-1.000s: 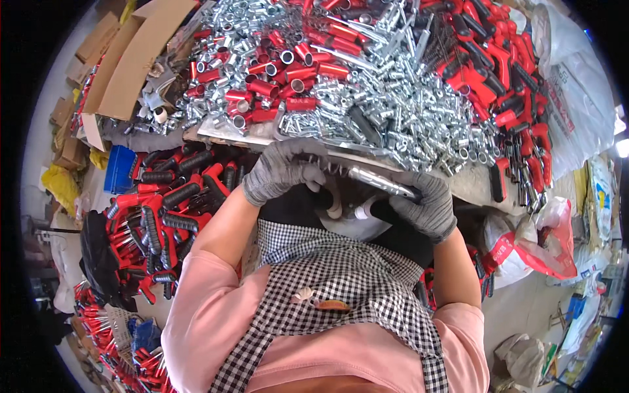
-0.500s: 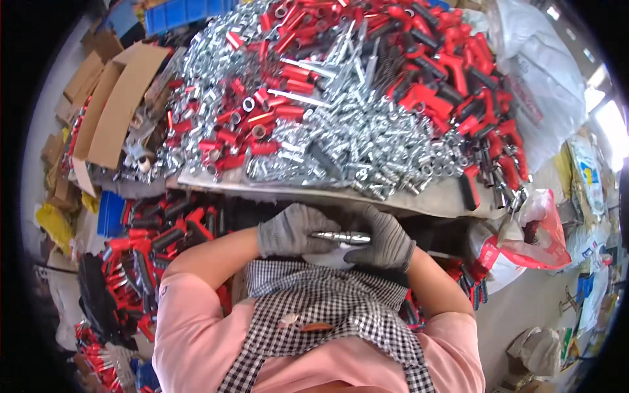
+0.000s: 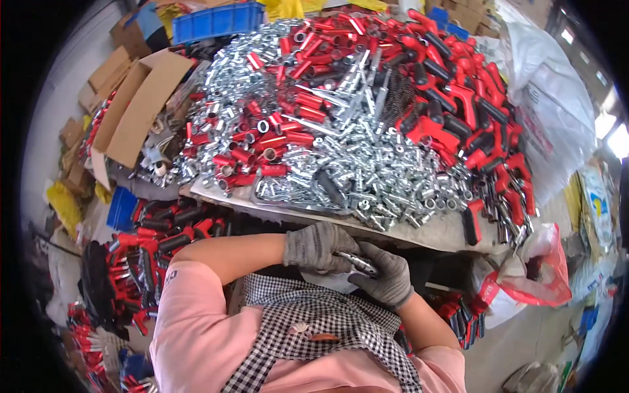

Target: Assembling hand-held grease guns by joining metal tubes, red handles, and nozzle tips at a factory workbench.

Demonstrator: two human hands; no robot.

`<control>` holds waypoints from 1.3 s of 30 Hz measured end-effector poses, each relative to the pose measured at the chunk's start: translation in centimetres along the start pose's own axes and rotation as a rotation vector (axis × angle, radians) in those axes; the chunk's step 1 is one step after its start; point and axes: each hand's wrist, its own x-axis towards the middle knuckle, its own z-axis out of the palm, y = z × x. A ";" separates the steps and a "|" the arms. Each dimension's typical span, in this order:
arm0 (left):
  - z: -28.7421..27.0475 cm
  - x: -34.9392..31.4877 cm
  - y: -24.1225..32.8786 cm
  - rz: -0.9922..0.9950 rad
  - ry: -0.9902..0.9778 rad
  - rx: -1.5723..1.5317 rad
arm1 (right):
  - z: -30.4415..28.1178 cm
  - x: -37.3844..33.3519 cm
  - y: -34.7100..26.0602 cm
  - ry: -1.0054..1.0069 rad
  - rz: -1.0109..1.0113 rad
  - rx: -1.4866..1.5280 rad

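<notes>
Both grey-gloved hands have drawn closer together, the left hand (image 3: pixel 319 249) and right hand (image 3: pixel 385 272) each closed around a silver metal shaft (image 3: pixel 360 264) now tilted down rightward, just before the parts-strewn workbench (image 3: pixel 449 230), keeping the work two-handed.

The left hand (image 3: pixel 321 249) and right hand (image 3: pixel 386 278) hide part of the silvery metal piece (image 3: pixel 362 264), the pink shirt (image 3: pixel 308 374) is cut off at six o'clock, and fittings (image 3: pixel 252 82) heaped around eleven are too small to distinguish.
</notes>
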 end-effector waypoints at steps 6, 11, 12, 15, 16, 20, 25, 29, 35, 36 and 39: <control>1.0 -0.3 -0.9 -0.109 -0.029 -0.180 | 1.0 0.2 -0.6 -0.009 0.084 0.057; 1.6 -0.9 -1.8 -0.120 -0.006 -0.099 | 2.0 0.1 0.6 -0.008 0.134 0.035; 1.4 -1.3 -1.6 -0.154 -0.015 -0.179 | 2.0 0.0 0.8 -0.011 0.128 0.033; 0.5 -2.1 -2.0 -0.154 -0.007 -0.268 | 1.6 -0.2 1.6 0.002 0.057 0.043; 0.3 -2.2 -2.2 -0.129 0.016 -0.281 | 1.5 -0.2 2.1 -0.008 0.043 0.076; -0.2 -2.8 -1.8 -0.206 -0.018 -0.371 | 1.6 0.0 1.5 -0.023 0.063 0.072; 0.1 -2.4 -1.8 -0.173 -0.065 -0.251 | 2.2 0.5 -0.3 -0.026 0.121 0.035; 1.1 -2.9 -2.7 -0.091 0.017 -0.274 | 3.0 0.0 1.1 0.025 0.069 0.125; 1.0 -3.1 -3.3 -0.099 0.004 -0.192 | 3.8 0.6 0.7 0.018 0.076 0.095; 0.8 -3.3 -3.1 -0.089 -0.011 -0.190 | 3.8 0.7 0.5 0.034 0.084 0.091; 0.0 -3.9 -2.8 -0.084 0.043 -0.175 | 3.6 1.7 -0.9 -0.008 0.059 0.065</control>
